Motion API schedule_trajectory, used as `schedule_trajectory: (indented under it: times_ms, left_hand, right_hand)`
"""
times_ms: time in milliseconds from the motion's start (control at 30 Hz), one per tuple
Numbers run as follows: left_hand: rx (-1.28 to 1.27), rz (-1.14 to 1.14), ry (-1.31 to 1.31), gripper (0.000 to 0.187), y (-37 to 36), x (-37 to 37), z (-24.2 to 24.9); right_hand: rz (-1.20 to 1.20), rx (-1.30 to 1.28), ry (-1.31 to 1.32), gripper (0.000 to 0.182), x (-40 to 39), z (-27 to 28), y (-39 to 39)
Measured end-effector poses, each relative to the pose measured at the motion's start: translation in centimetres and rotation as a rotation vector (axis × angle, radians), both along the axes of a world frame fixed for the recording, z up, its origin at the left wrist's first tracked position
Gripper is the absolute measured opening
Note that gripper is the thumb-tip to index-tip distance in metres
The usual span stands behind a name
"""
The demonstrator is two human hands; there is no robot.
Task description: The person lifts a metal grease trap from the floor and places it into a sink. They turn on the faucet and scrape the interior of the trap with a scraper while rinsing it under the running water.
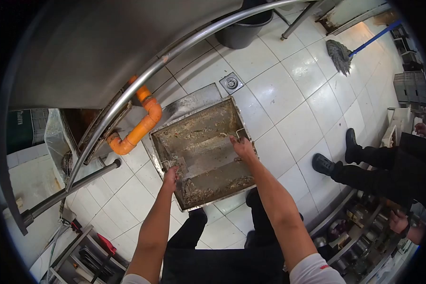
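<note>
Fairly bright light leaves glare on the white floor tiles [293, 71] and a dull sheen inside the metal tray [208, 154]; fisheye distortion bows the steel rail [194, 39] (the corners fall wholly black).

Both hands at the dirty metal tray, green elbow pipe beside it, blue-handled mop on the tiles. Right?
One fix: the elbow pipe is orange, not green, as the head view shows. The rest is right: left hand and right hand at the dirty metal tray, blue-handled mop on the tiles.
</note>
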State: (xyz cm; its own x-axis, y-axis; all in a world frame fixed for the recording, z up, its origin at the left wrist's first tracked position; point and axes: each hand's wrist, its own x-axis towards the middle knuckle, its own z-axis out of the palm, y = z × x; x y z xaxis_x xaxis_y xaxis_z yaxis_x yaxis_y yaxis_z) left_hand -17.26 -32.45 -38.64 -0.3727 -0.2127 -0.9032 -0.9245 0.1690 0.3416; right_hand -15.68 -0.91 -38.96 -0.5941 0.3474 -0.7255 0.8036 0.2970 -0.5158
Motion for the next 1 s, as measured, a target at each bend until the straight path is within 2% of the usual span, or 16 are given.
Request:
schedule_trajectory:
  times_ms: [200, 400, 467, 533, 600, 667, 700, 800, 833, 867, 900, 933, 1000]
  left_hand:
    - [-0.015, -0.047, 0.031, 0.019, 4.4, 2.6, 6.9]
    - [-0.011, -0.121, 0.07, 0.016, 12.8, 3.5, 17.7]
    - [-0.006, -0.168, 0.124, 0.018, 14.1, 3.9, 20.3]
    - [-0.02, -0.254, 0.147, 0.034, 18.1, 3.8, 23.8]
    - [-0.038, -0.288, 0.134, 0.037, 23.6, 3.9, 28.3]
    - [-0.047, -0.351, 0.162, 0.039, 29.0, 3.0, 31.6]
    - [-0.08, -0.35, 0.156, 0.039, 30.6, -0.4, 34.8]
    - [-0.163, -0.607, 0.294, 0.033, 33.9, -1.6, 40.9]
    - [-0.171, -0.605, 0.322, 0.033, 34.3, -1.5, 41.3]
    - [-0.179, -0.732, 0.358, 0.032, 35.8, -1.1, 40.4]
    - [-0.136, -0.852, 0.395, 0.031, 40.1, -0.3, 39.0]
    - [-0.223, -0.905, 0.293, 0.029, 46.1, -5.6, 42.9]
    - [-0.306, -1.056, 0.319, 0.027, 50.8, -7.8, 46.6]
  right_hand:
    - [-0.002, 0.038, -0.004, 0.071, 4.2, 4.5, 4.4]
    - [-0.032, 0.085, 0.057, 0.065, 7.0, 13.3, 12.3]
    - [-0.046, 0.049, 0.055, 0.066, 7.5, 18.1, 14.9]
    - [-0.047, 0.022, 0.063, 0.068, 7.6, 21.6, 19.4]
    - [-0.024, -0.001, -0.009, 0.063, 7.9, 23.9, 24.6]
    - [-0.088, 0.038, 0.04, 0.061, 7.8, 25.8, 29.5]
    - [-0.135, 0.026, 0.048, 0.059, 4.8, 27.0, 30.8]
    - [-0.159, 0.128, 0.161, 0.059, 4.0, 30.8, 34.2]
    - [-0.161, 0.127, 0.189, 0.059, 4.5, 32.7, 35.0]
    - [-0.173, 0.167, 0.199, 0.059, 5.6, 34.6, 37.5]
    - [-0.182, 0.258, 0.191, 0.058, 7.0, 37.1, 42.6]
    - [-0.155, 0.195, 0.117, 0.058, 1.8, 38.2, 48.4]
    - [-0.17, 0.27, 0.102, 0.052, 0.1, 38.0, 52.4]
